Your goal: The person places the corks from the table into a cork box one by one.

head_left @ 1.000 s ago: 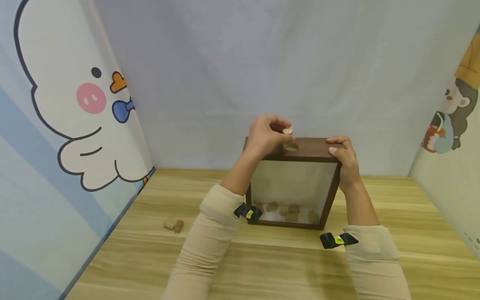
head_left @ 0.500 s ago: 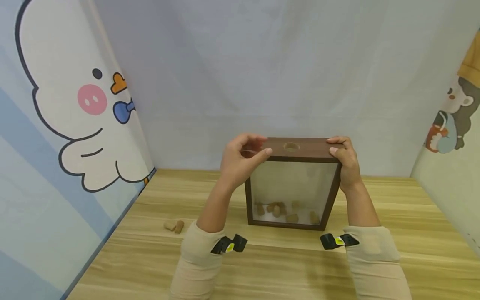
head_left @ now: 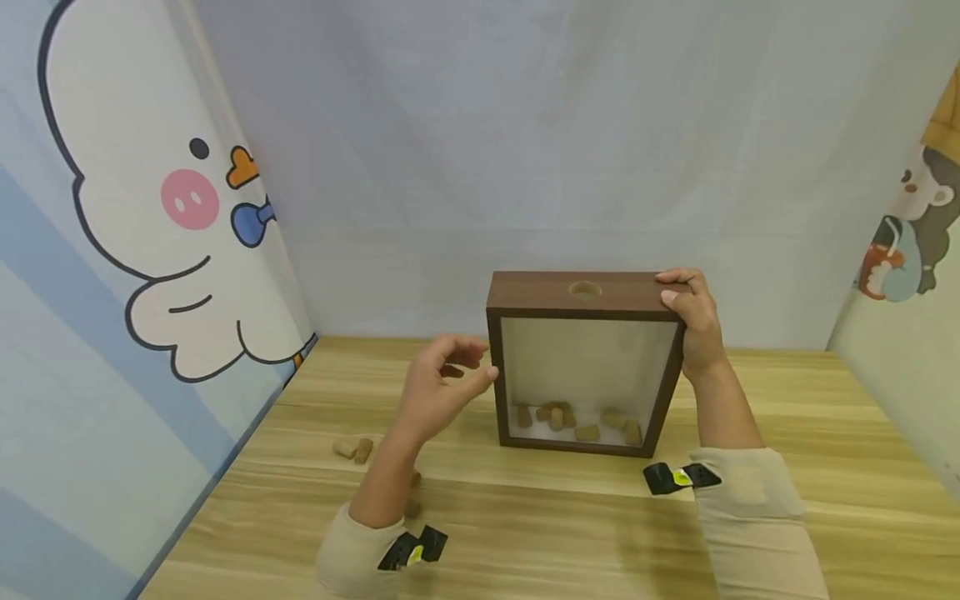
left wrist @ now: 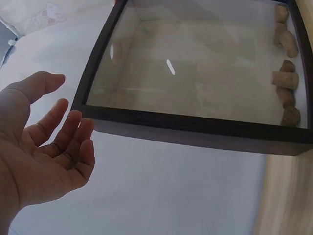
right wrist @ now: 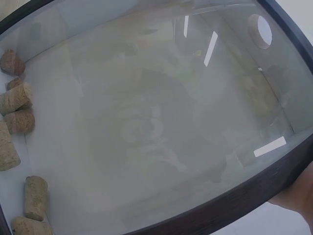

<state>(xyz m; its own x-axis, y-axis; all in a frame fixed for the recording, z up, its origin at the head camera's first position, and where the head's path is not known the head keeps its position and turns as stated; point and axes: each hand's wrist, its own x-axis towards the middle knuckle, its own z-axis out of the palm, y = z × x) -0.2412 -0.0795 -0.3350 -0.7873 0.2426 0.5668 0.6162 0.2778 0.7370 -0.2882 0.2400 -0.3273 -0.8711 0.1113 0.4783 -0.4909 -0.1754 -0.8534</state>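
Observation:
A dark brown shadow box point(head_left: 540, 287) with a clear front stands upright on the table, a round hole point(head_left: 585, 291) in its top. Several wine corks point(head_left: 587, 432) lie along its bottom, seen closer in both wrist views. My right hand point(head_left: 697, 321) grips the box's upper right corner, thumb and fingers over the top edge; only a bit of it shows in the right wrist view. Just left of the box, my left hand point(head_left: 438, 387) is in the air with loosely bent fingers and nothing in them. The left wrist view shows that palm point(left wrist: 39, 166) bare beside the frame.
Two loose corks point(head_left: 363, 451) lie on the wooden table point(head_left: 540, 525) to the left. More corks point(head_left: 413, 508) are partly hidden behind my left wrist. A pale curtain point(head_left: 465, 167) hangs behind the box, with cartoon-printed cloth on both sides.
My left hand held a cork over the hole, then let it go and moved down and left, away from the box. The corks inside have shifted. My right hand keeps its grip.

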